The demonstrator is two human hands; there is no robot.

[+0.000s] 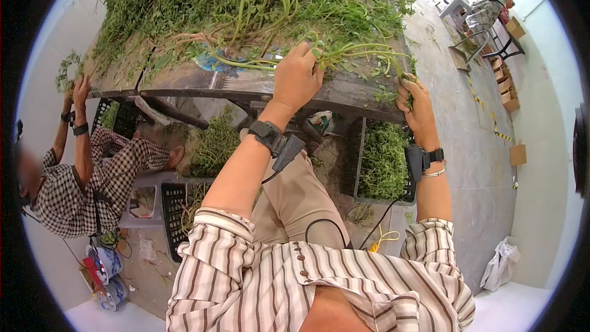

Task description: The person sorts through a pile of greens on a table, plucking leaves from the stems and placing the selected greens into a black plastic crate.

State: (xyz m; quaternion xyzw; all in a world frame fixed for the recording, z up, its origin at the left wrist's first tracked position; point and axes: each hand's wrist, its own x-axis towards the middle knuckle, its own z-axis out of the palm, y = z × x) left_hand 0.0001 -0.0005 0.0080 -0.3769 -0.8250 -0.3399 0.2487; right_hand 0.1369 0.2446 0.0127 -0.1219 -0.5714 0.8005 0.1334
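Long pale green plant stems (362, 49) stretch between my two hands above the table's front edge. My left hand (298, 77) is closed around the stems near the middle of the table. On the right, my right hand (415, 101) has its fingers closed on the leafy end of the stems, by the table's corner. A large heap of green leafy plants (203, 0) covers the back of the brown table (184, 80). Longer stems and a reddish root lie in front of the heap, left of my left hand.
A co-worker in checked clothes (67, 203) sits at the left, hands at the table edge. Below the table stand a crate of greens (384, 160) and a black crate (175, 209). Another person (488, 9) is at the far right, near cardboard boxes (507, 86).
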